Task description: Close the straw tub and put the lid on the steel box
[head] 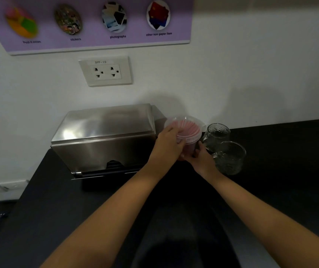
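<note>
Straw tub [188,141]: clear plastic, round, packed with pink straws; on the black counter [280,161], held between both hands.

Left hand [167,145]: wrapped around the tub's near-left side, fingers [171,129] reaching up over the rim and resting on the clear lid [183,122]. Closed on the tub.

Right hand [202,158]: against the tub's lower right side, thumb pointing up along the wall. Appears to steady the base; far-side fingers hidden, so extent of wrap not clear.

Lid: sitting across the tub mouth, slightly tilted, far edge overhanging past the rim. Seated or loose: cannot tell.

Left of the grip, just beside the tub: steel box [106,140], brushed metal, its sloped top cover [108,120] down in place. Dark slot low on its front face.

Right of the grip, near the right hand: two clear glass mugs [224,147], one behind the other, the nearer one just beside the knuckles.

Above and behind the grip: white wall with a double socket [106,71] labelled 3PP-10, and a purple poster [96,22] higher up.
</note>
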{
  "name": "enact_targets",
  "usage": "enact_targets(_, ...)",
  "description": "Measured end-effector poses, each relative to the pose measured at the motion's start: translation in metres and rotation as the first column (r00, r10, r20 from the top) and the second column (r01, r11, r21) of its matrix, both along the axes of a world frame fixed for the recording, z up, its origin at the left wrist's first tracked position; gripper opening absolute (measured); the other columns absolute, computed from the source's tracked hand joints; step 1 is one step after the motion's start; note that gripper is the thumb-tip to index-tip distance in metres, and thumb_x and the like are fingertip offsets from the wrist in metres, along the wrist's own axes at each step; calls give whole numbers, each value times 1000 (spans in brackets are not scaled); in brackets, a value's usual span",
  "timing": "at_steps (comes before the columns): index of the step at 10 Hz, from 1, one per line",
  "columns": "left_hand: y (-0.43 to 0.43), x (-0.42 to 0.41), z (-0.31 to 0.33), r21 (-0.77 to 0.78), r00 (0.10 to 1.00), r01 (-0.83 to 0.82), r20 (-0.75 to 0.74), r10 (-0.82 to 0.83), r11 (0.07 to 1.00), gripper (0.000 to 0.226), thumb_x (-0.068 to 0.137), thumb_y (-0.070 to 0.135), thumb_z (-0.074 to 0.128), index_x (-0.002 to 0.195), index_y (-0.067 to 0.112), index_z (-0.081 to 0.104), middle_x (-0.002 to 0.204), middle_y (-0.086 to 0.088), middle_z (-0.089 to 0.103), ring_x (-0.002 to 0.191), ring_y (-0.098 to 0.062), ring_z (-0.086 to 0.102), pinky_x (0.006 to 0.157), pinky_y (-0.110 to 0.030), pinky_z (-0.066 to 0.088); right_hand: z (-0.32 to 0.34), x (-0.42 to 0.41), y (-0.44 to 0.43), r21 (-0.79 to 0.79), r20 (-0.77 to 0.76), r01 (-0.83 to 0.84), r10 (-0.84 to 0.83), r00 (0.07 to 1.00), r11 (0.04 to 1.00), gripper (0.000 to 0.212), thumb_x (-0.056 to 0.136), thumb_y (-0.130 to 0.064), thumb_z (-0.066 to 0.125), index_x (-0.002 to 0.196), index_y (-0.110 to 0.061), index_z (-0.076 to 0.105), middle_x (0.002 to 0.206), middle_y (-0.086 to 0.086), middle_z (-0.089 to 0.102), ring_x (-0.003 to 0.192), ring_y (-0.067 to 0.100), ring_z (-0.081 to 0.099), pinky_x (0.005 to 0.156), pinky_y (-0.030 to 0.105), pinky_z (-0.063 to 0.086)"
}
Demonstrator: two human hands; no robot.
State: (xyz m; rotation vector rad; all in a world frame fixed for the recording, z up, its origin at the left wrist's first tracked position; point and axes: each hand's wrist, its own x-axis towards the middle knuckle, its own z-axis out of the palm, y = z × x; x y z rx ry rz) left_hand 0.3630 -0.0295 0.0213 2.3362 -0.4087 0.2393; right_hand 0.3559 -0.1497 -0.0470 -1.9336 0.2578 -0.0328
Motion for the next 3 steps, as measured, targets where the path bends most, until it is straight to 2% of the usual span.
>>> enact_targets(1, 4, -15, 7, -85, 1000, -4, 30, 7, 996, 33, 85, 11, 59, 117, 2, 61, 123, -14, 60, 115, -24, 55, 95, -21, 36, -1, -13, 0, 51, -21, -22, 23, 1000, 998, 61, 82, -15, 65, 134, -5, 36, 130, 15, 55, 121, 28, 52, 92, 25, 38)
enact_targets(2, 13, -43, 10, -161, 999, 22, -21, -25, 987, 28, 86, 13, 60, 112, 5, 64, 114, -12, 62, 104, -22, 58, 94, -25, 44, 12, -43, 3, 65, -105, 9, -2, 995, 998, 73, 83, -16, 65, 142, -6, 23, 143, 17, 40, 131, 27, 41, 103, 30, 34)
enact_targets(3, 27, -68, 4, -194, 996, 8, -84, -25, 981, 25, 87, 16, 60, 111, 10, 64, 110, -7, 62, 96, -11, 57, 89, -21, 45, 20, -72, 1, 64, -118, 52, -44, 992, 997, 72, 82, -19, 65, 142, -9, 26, 142, 18, 40, 129, 27, 43, 103, 33, 36)
